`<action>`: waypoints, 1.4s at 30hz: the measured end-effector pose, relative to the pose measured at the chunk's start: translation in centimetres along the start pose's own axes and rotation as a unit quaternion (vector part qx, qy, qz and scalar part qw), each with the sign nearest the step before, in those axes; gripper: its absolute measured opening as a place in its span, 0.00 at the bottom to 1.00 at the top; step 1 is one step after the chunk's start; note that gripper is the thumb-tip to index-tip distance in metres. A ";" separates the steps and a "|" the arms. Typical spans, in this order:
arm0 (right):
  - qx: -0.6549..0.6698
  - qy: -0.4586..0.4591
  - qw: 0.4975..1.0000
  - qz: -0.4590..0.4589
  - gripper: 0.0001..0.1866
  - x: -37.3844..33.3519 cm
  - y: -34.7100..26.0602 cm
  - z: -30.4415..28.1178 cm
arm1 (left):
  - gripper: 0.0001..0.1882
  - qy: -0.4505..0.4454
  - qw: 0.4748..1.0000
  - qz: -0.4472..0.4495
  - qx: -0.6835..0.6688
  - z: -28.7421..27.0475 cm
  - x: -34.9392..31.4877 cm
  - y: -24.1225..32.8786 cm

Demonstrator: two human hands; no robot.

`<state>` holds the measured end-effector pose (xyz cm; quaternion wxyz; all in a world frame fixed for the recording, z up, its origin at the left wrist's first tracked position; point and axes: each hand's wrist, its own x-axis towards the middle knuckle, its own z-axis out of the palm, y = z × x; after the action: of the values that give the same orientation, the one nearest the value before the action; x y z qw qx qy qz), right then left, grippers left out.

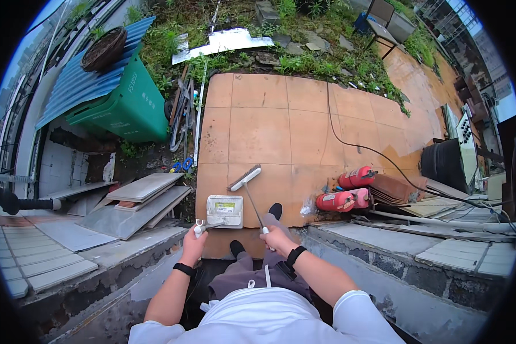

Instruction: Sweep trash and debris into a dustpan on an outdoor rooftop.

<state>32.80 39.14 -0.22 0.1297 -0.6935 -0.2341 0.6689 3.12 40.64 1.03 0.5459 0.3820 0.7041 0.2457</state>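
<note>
My left hand is closed round the white-tipped handle of a dustpan. The white dustpan, with a yellow-green label on it, rests on the orange tiles in front of my feet. In my right hand is the handle of a broom. The broom's pale head, with dark bristles, lies on the tiles just beyond the dustpan, apart from it and slanting up to the right. Its thin grey stick runs back toward me.
A green wheeled bin stands at the left under a blue corrugated sheet. Stacked boards lie at the near left. On the right are red fire extinguishers, a black cable and a black tub. Weeds edge the tiles.
</note>
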 end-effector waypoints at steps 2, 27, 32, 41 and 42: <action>-0.108 -0.003 0.993 -0.041 0.17 0.3 -2.5 -1.6 | 0.21 -0.005 1.000 -0.012 -0.013 0.8 1.5 1.5; -0.109 0.257 0.959 -0.044 0.21 7.7 -14.6 -39.5 | 0.06 -0.125 0.992 -0.015 -0.005 14.7 26.9 37.8; 0.112 0.287 0.951 0.020 0.10 5.4 -20.1 -44.3 | 0.08 -0.190 0.981 -0.036 -0.001 21.1 34.3 47.9; 0.357 0.357 0.863 0.000 0.08 7.9 -24.4 -51.9 | 0.08 -0.244 0.958 0.013 0.150 36.5 45.0 63.8; 0.351 0.360 0.864 0.020 0.08 9.1 -24.5 -53.5 | 0.08 -0.259 0.955 0.033 0.143 38.1 46.1 65.1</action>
<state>81.91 71.82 7.82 0.4262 -0.7993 0.0931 0.4133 51.92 113.32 13.12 0.6410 0.5294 0.5533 0.0531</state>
